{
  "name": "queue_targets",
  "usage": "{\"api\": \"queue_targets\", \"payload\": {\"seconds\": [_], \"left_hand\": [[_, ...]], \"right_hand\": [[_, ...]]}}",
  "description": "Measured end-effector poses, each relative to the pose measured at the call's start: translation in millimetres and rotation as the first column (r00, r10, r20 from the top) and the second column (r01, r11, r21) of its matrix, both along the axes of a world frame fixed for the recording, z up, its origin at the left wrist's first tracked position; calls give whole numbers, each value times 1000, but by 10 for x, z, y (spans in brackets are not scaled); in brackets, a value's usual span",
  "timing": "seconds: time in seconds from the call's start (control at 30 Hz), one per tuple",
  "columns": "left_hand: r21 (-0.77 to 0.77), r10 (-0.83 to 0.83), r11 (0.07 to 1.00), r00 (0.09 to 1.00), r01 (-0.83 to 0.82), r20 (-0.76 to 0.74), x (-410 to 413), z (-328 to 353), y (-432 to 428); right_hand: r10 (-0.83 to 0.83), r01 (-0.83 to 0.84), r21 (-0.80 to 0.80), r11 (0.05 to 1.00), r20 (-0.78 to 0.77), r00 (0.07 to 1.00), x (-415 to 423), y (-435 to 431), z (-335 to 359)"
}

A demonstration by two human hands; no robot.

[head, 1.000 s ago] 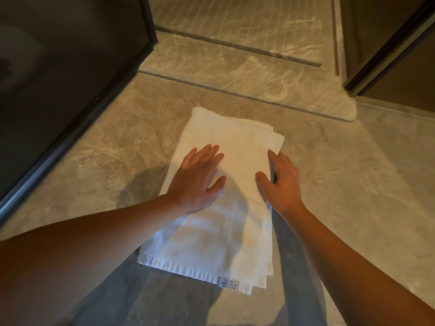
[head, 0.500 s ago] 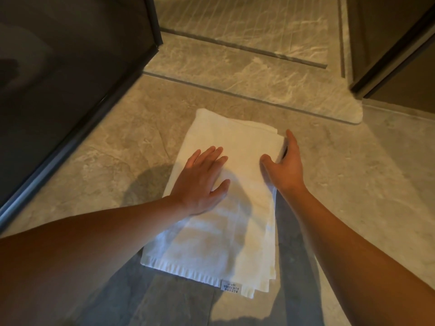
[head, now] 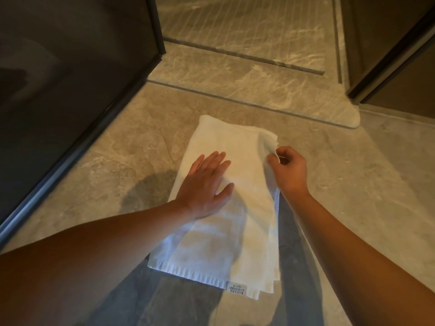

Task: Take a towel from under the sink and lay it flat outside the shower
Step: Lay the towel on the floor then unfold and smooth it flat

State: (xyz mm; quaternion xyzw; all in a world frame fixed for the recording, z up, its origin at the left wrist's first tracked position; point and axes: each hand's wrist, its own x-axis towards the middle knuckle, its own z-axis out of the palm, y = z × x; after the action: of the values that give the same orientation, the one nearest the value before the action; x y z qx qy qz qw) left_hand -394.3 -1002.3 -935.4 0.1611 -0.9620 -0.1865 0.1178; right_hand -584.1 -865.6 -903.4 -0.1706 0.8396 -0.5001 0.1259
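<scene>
A white towel [head: 235, 231], folded in layers, lies on the grey stone floor just short of the shower threshold [head: 247, 90]. A small label shows at its near edge. My left hand [head: 204, 184] rests flat on the towel's left half, fingers spread, pressing it down. My right hand [head: 287, 170] is at the towel's right edge near the far corner, thumb and fingers pinched on the top layer, which is lifted a little off the layers below.
A dark glass shower panel [head: 70, 90] with a black frame runs along the left. The ribbed shower floor [head: 247, 27] lies beyond the threshold. A dark door or cabinet [head: 395, 55] stands at the right. Open floor [head: 364, 184] extends right of the towel.
My right hand moved forward along the towel's right edge and closed on the top layer, lifting it slightly. My left hand stayed flat on the towel.
</scene>
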Motion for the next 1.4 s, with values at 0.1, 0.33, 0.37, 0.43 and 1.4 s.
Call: {"api": "queue_targets", "payload": {"seconds": [0.1, 0.33, 0.37, 0.43, 1.4], "left_hand": [[59, 5, 998, 1000, -4, -16, -3, 30, -10], [491, 267, 858, 948, -151, -174, -14, 127, 31], [529, 315, 830, 931, -178, -182, -31, 157, 45], [565, 363, 799, 915, -207, -178, -94, 222, 71], [562, 269, 814, 953, -148, -138, -74, 347, -24]], "right_hand": [[32, -31, -53, 998, 4, 999, 26, -72, 130], [234, -233, -50, 971, 17, 972, 302, -196, 148], [240, -239, -44, 970, 23, 970, 329, -208, 129], [243, -242, -42, 969, 35, 969, 351, -214, 116], [264, -255, 95, 962, -110, 958, 546, 83, 38]]}}
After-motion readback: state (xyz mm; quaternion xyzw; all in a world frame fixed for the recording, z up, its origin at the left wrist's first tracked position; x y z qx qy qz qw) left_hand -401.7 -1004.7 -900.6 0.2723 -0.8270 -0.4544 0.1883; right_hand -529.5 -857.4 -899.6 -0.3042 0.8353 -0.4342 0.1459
